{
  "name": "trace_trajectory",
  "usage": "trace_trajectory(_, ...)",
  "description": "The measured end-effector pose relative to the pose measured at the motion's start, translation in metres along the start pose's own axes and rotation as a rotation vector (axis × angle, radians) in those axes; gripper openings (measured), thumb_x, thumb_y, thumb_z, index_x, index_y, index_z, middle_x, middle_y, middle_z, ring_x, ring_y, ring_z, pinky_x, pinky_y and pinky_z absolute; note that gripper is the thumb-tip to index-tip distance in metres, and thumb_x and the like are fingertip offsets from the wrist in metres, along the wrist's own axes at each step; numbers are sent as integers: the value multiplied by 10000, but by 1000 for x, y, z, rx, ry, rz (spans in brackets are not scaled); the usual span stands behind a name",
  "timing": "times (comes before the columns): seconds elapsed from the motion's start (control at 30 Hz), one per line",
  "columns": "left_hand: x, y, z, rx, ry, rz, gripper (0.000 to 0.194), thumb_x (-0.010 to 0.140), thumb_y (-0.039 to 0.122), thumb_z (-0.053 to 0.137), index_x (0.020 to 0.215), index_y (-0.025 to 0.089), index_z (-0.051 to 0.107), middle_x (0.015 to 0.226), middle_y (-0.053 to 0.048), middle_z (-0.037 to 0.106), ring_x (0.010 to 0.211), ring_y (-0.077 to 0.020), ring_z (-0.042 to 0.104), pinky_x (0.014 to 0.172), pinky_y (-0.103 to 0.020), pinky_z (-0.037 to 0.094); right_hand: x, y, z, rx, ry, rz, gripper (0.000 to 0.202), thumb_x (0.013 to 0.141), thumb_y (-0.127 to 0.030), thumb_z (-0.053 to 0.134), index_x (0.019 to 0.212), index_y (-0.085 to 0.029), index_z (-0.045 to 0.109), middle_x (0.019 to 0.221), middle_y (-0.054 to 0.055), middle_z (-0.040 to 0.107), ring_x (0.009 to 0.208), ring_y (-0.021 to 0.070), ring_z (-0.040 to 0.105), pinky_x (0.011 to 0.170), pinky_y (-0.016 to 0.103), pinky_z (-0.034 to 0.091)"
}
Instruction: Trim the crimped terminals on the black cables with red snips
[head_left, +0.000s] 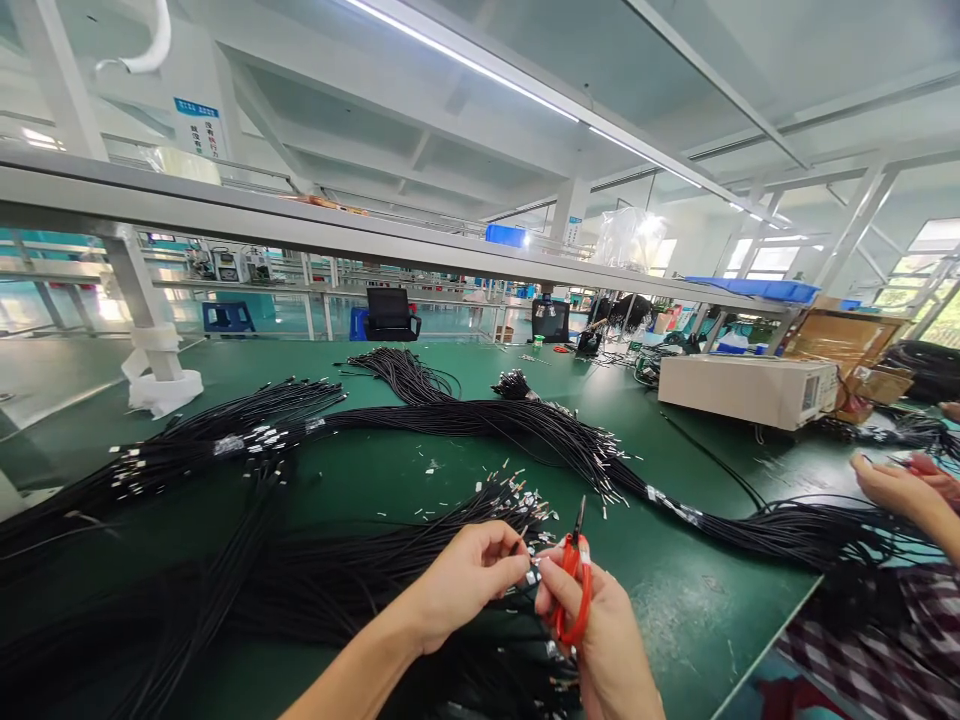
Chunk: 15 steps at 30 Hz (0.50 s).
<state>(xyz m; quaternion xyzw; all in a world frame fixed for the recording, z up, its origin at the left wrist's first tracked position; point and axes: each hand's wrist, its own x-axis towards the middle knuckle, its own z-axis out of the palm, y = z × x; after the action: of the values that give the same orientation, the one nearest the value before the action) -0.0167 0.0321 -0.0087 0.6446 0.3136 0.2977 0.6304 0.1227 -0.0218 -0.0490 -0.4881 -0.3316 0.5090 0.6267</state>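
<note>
Your left hand (pixel 469 580) was pinched shut, thumb + forefinger, on the metal terminal end of a thin black wire (pixel 531 574), right in front of you at the near edge of the green bench (pixel 675 590). Your right hand (pixel 600 640) was closed round the red-handled scissors (pixel 576 590), fingers through the loops, blades pointing up and away, approx. closed; couldn't tell if the blades were touching the wire. The two hands were just beside each other, almost touching at the terminal.

Handling, as a judgement: the wire looked light, limp, w/ smooth insulation that'd slip if held far back, so you took it close to the tip, where the crimped metal gave something stiff to hold. The terminal itself probably bent easily, so a light pinch suited it.

The wire ran back into the loose bundle (pixel 420 540) under your hands. A taped bundle (pixel 465 415) lay well beyond it, w/ cut bits scattered between. Another person's hand (pixel 896 490) worked at the right.
</note>
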Motion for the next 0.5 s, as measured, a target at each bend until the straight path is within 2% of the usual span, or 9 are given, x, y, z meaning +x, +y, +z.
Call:
trace_trajectory(0.3, 2, -4, 4, 31, 86, 16, 204, 766, 336, 629, 774, 140, 576, 687, 33, 485, 634, -98, 359, 582, -239, 277, 3, 10, 6, -3, 116, -18, 410, 648, -496, 714, 790, -163, 521, 443, -42, 543, 341, 51, 339, 312, 145, 238)
trace_trajectory(0.4, 3, -5, 2, -5, 92, 6, 218, 738, 336, 653, 764, 133, 578, 693, 28, 486, 641, -100, 364, 576, -239, 278, 3, 13, 5, -30, 75, -21, 413, 663, -522, 686, 777, -165, 514, 431, -44, 535, 320, 49, 328, 300, 146, 236)
trace_trajectory(0.5, 4, -6, 0, -43, 126, 7, 237, 732, 348, 652, 764, 126, 573, 663, 32, 469, 618, -98, 358, 559, -240, 274, 0, 14, 3, -129, -3, 14, 493, 670, -631, 647, 746, -164, 508, 397, -53, 501, 296, 39, 295, 300, 154, 217)
